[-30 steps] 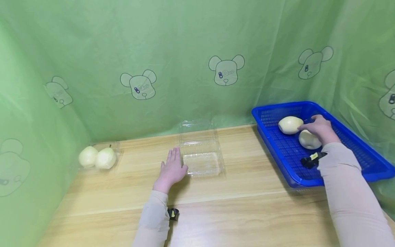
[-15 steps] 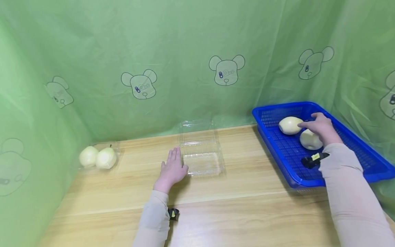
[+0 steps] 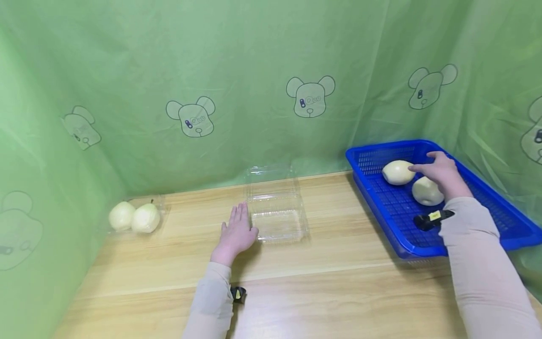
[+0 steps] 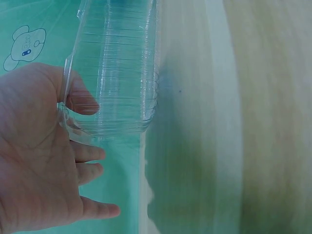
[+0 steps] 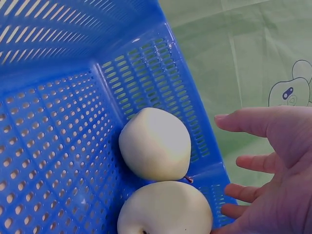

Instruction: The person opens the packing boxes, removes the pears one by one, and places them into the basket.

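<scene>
Reach for pears (image 3: 398, 172) seems the step: right hand (image 3: 443, 174) holds nothing over blue basket (image 3: 381, 212) (left hand (image 3: 235, 235) unclenched beside clear container (image 3: 279, 226)), next move likely calls for curling round one.

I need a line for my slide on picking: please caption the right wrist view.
Right hand, fingers spread and holding nothing, near two pale fruits in a blue perforated basket.
</scene>
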Demonstrator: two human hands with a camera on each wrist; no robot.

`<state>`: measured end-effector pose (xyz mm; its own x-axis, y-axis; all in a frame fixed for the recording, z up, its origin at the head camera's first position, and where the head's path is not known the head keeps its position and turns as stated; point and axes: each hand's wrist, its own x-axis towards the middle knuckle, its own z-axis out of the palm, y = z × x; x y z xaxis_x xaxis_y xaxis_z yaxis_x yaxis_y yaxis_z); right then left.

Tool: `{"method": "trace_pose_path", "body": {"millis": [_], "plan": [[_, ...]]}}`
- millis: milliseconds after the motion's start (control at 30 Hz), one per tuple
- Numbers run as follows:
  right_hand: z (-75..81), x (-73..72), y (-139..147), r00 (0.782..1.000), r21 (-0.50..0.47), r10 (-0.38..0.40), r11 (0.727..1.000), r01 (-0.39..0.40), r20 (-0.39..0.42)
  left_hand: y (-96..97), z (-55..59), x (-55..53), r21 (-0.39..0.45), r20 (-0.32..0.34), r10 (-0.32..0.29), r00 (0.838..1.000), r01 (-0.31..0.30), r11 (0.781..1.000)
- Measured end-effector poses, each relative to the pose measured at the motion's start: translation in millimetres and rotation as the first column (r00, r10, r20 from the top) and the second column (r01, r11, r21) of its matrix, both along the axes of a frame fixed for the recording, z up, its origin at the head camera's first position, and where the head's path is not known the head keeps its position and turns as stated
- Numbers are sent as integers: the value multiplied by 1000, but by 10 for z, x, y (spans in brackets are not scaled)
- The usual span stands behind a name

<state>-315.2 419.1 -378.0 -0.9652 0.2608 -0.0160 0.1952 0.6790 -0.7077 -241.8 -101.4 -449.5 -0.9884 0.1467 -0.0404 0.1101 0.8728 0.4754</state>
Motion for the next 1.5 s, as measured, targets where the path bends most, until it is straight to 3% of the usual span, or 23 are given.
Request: {"method": "trace_pose_path", "body": {"millis": [567, 933, 1500], "plan": [[149, -9, -160, 991, -25, 105, 994, -107, -79, -5, 29, 6, 1, 2, -8, 1000, 8, 1000], [268, 24, -303, 974, 5, 225, 974, -225, -32, -8, 12, -6, 3, 0, -6, 1000, 6, 1000], [472, 262, -486, 967, -2, 232, 972, -233, -105, -11, 12, -11, -3, 6, -11, 1000, 11, 1000]]}}
